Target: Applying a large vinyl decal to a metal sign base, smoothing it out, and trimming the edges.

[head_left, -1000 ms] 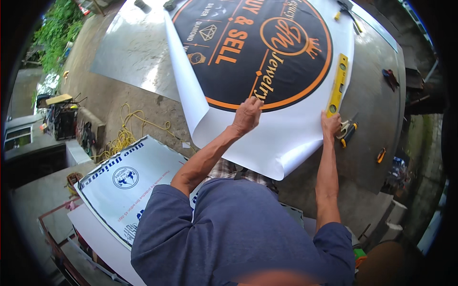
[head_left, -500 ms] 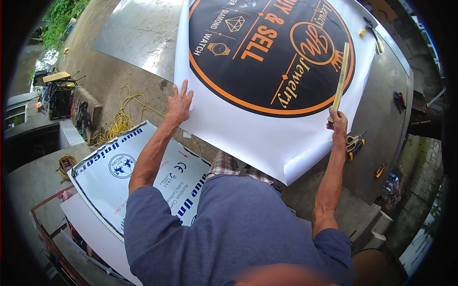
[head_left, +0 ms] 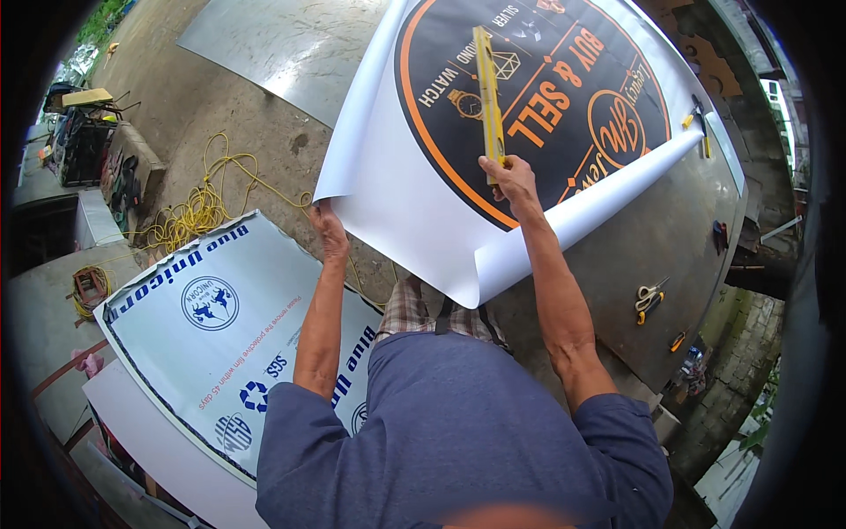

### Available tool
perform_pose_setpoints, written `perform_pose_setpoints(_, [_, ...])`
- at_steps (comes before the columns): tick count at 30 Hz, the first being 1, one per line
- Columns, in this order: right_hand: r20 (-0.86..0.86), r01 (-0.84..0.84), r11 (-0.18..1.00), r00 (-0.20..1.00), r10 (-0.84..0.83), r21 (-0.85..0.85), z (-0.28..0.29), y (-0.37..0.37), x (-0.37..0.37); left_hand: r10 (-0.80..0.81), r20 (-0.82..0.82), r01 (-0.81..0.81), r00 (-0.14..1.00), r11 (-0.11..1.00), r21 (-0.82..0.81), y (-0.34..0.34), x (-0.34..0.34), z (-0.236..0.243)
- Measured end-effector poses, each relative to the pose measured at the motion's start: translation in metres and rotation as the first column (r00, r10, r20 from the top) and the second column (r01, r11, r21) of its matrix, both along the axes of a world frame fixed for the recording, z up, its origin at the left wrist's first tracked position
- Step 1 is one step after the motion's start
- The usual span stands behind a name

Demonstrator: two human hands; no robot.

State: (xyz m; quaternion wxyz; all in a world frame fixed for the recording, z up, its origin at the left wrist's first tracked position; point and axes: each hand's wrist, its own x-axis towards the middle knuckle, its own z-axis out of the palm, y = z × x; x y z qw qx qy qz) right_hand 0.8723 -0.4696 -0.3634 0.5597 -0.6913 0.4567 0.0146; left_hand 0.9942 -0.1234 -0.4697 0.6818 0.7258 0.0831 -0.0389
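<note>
A large white printed sheet [head_left: 388,231] with a round black, orange-rimmed design lies over a grey metal-topped surface. My left hand [head_left: 329,233] is closed on its near left corner, with part of the fingers hidden under the edge. That left side curls upward, and the near right side is rolled over into a loose tube. Above the sheet, my right hand [head_left: 511,183] grips the lower end of a yellow spirit level [head_left: 488,97]. The level points away from me, across the left part of the black circle.
To the right lie scissors [head_left: 650,295], yellow-handled tools [head_left: 677,341] and a hammer [head_left: 699,119] by the sheet's far right edge. A pale panel with blue print [head_left: 256,291] stands at my left, near a tangled yellow cord [head_left: 189,227]. A bare metal sheet [head_left: 273,53] lies beyond.
My right hand has swung the level leftward, from the circle's right side to its left. My left hand has gone from resting spread on the edge to gripping the corner. The right side has rolled over further.
</note>
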Motion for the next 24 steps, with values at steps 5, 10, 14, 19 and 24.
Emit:
perform_pose_setpoints(5, [-0.199,-0.217,0.956,0.964,0.177,-0.199,-0.028,0.041,0.118,0.072,-0.184,-0.102,0.980,0.982,-0.159,-0.015,-0.003,-0.024])
perform_pose_setpoints(10, [-0.239,-0.226,0.948,0.956,0.172,-0.222,-0.041,0.082,0.196,0.165,-0.421,-0.294,0.892,0.919,-0.264,-0.005,0.011,-0.019])
perform_pose_setpoints(14, [-0.321,-0.386,0.835,0.908,0.269,-0.392,-0.048,0.096,0.210,0.024,0.241,-0.105,0.970,0.938,0.329,0.014,0.039,-0.014])
perform_pose_setpoints(19, [-0.375,-0.499,0.754,0.857,0.353,-0.428,-0.053,0.095,0.209,-0.153,0.399,-0.046,0.904,0.894,0.446,0.008,0.097,0.068])
perform_pose_setpoints(24, [-0.386,-0.529,0.734,0.840,0.381,-0.427,-0.045,0.104,0.238,-0.147,0.474,0.038,0.868,0.972,0.231,0.023,0.102,0.030])
